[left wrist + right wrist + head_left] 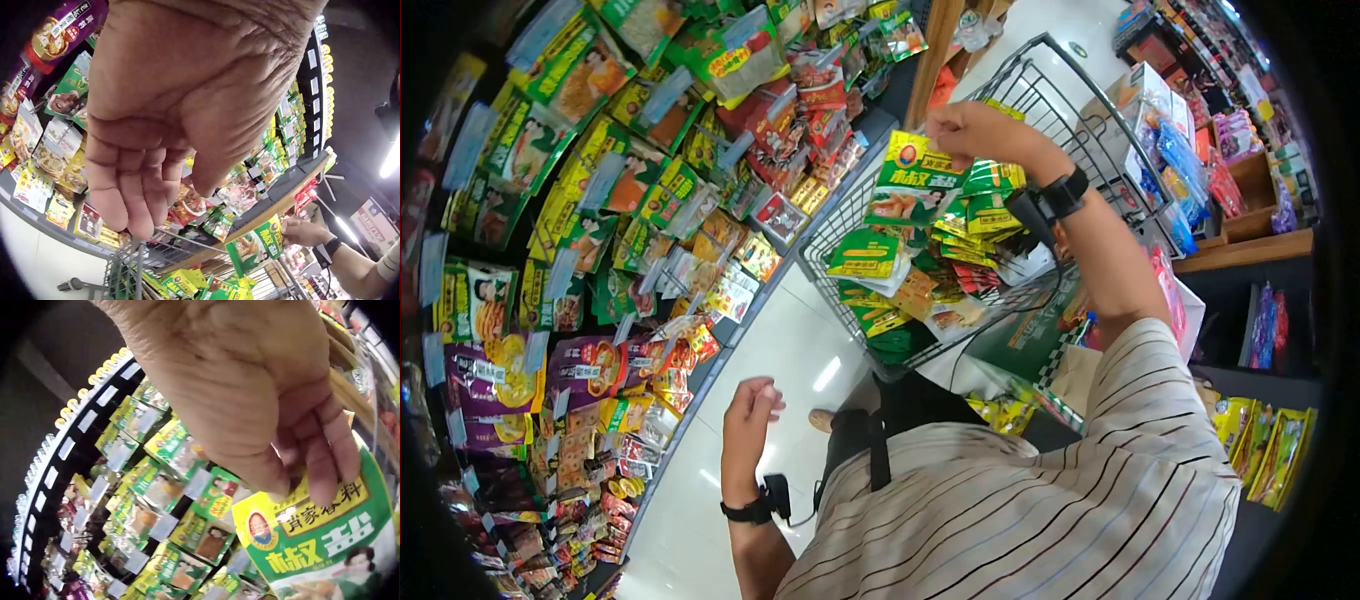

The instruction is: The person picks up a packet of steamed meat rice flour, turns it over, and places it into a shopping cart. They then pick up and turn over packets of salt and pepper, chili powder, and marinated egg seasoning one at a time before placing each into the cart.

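My right hand (980, 132) pinches the top edge of a green and yellow seasoning packet (912, 183), which hangs over the shopping cart (870, 350). In the right wrist view the thumb and fingers (325, 462) cover part of the packet's upper edge, and its printed front shows. Below it in the cart lie several more seasoning packets (865, 255), heaped together, some green and yellow, some red. My left hand (750, 408) is held low beside the shelf with relaxed, slightly bent fingers and nothing in it; its palm (187, 81) fills the upper left wrist view.
On the left, a long shelf display (650, 290) carries rows of hanging packets with price tags. To the right stand a wooden shelf (1250, 250) with bagged goods and yellow packets (1265, 450). White floor tiles (800, 345) lie between shelf and cart.
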### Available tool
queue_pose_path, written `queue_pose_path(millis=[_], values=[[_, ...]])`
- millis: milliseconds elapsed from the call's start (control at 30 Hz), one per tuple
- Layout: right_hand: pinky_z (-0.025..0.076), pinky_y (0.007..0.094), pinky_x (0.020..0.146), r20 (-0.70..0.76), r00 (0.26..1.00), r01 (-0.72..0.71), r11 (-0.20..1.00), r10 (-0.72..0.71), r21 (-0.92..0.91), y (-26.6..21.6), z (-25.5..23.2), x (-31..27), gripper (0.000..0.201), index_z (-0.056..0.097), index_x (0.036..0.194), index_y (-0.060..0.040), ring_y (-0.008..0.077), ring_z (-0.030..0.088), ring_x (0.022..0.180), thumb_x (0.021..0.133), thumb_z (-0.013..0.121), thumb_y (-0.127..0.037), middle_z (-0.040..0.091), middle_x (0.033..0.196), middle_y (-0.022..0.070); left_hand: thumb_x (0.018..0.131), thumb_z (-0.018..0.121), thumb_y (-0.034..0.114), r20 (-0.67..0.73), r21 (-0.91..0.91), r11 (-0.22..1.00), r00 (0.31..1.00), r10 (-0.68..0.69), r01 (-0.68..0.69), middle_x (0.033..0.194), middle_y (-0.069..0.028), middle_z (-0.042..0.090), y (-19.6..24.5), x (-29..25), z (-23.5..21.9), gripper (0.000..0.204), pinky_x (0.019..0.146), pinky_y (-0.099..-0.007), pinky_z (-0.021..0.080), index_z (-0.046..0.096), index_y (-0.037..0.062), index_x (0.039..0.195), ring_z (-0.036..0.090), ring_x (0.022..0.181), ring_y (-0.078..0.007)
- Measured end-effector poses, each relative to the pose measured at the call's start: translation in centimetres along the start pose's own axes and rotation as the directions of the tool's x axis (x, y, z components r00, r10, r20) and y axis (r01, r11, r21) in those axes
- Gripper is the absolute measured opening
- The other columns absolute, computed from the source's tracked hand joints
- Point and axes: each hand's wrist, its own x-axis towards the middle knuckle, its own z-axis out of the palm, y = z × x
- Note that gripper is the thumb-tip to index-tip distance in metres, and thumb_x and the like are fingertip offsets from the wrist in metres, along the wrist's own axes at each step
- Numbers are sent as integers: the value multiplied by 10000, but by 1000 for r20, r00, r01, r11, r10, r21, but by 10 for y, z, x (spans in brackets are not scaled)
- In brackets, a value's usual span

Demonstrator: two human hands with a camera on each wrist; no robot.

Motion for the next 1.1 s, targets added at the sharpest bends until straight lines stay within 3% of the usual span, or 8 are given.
queue_pose_path(millis=[200,367,467,600,700,800,1000,1100], values=[[445,229,553,145,968,216,975,-207,-51,-131,21,-47,128,557,890,-74,52,584,599,926,575,-195,565,682,-35,986,584,249,-25,-7,957,957,289,-290,1060,-87,658,46,-1,-29,333,821,-297,512,580,5,1213,645,966,-165],[486,247,545,241,923,331,938,-301,-98,-217,65,-65,248,602,948,-56,83,618,596,940,620,-303,620,694,10,961,638,219,-53,-205,832,855,517,-516,1261,-164,600,75,-21,-44,469,1015,-334,443,498,-26,1335,573,1178,-213],[463,242,527,315,879,403,911,-358,-88,-253,96,-65,259,600,944,-54,80,611,589,941,619,-312,618,691,10,952,656,212,11,-321,770,810,586,-552,1287,-179,589,76,-41,-56,496,1019,-331,442,485,-30,1350,562,1204,-221],[454,234,521,328,825,477,878,-460,33,-294,142,-65,228,588,927,-52,66,593,575,944,615,-277,602,704,-4,991,615,227,-75,-163,783,799,596,-600,1007,-13,668,60,-70,-84,283,815,-237,471,636,2,1161,581,904,-71],[429,209,518,302,833,479,878,-464,26,-322,169,-72,227,573,904,-52,42,573,567,950,626,-268,582,708,-27,1007,591,291,-141,-160,819,834,534,-551,906,47,628,50,-93,-109,277,762,-213,443,660,34,1088,541,843,-39],[427,206,502,255,845,464,882,-470,87,-331,193,-62,245,597,967,-50,50,574,545,971,602,-296,610,740,-25,1008,591,303,-215,-97,786,784,582,-610,935,39,641,26,-99,-132,279,751,-210,445,658,49,1103,542,844,-28],[496,241,540,70,887,420,860,-457,291,-331,246,-49,389,591,1154,-14,104,606,557,966,599,-354,704,984,98,1009,579,294,-340,-423,724,836,430,-545,1093,-4,666,-13,-127,-177,348,832,-232,485,617,27,1229,601,942,-62],[507,245,560,225,881,279,842,-416,462,-328,291,-64,462,596,1189,-12,113,628,576,940,636,-399,706,980,107,1010,569,257,-366,-551,650,851,376,-524,1136,-23,666,-34,-129,-191,363,872,-252,498,590,16,1281,619,983,-86]])
